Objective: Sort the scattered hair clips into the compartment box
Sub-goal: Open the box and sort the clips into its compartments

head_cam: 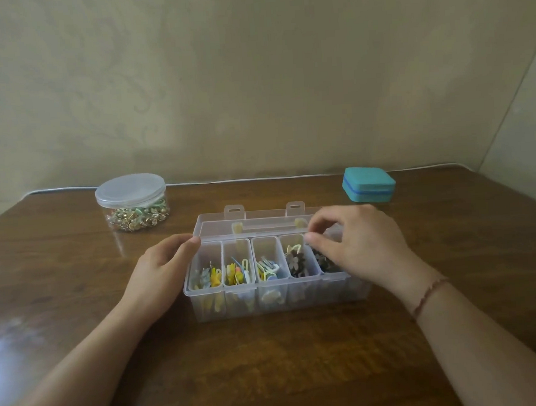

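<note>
A clear plastic compartment box (275,296) sits at the middle of a brown wooden table (78,308), its hinged lid (255,225) partly raised. Five narrow bins run left to right, each holding hair clips (236,272): yellow and pale ones in the left bins, mixed pastels in the centre, brown flower shapes to the right. The left hand (164,272) holds the lid's left corner with thumb and curled fingers. The right hand (360,247) pinches the lid's front edge above the rightmost bin. Behind, a round lidded tub (131,201) holds gold and mint trinkets; a closed teal case (369,184) stands far right.
</note>
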`<state>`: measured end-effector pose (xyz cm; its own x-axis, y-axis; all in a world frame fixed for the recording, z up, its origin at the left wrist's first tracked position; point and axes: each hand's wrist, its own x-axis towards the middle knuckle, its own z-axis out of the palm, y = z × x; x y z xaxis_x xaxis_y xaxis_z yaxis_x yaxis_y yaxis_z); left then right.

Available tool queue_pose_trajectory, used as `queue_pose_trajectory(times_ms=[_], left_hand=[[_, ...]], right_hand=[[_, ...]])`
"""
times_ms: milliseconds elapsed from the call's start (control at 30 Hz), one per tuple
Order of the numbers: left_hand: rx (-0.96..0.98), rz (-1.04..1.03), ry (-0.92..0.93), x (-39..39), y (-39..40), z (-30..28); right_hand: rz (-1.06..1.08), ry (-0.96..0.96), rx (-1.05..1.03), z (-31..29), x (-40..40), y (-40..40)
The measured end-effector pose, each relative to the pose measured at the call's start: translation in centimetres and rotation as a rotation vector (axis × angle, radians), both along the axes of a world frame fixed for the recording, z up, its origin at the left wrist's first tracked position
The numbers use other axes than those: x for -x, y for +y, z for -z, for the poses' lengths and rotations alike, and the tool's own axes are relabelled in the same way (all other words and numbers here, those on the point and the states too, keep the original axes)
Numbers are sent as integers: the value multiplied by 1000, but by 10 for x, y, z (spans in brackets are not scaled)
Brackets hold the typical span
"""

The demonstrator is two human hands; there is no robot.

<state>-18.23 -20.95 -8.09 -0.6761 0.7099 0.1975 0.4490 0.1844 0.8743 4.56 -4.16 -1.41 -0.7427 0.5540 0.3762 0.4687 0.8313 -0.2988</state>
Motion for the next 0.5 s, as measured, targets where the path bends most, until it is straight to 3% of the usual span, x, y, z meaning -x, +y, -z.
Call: queue_pose_trajectory(times_ms=[167, 367, 500], left_hand=[[-49, 40, -26, -3, -2, -2], [-170, 143, -159, -2, -3, -3], [-278, 192, -278, -1, -1, -2]], right_hand=[[53, 473, 112, 3, -17, 23], [150, 480, 272, 22, -20, 37], [113, 470, 757, 27, -10, 36]])
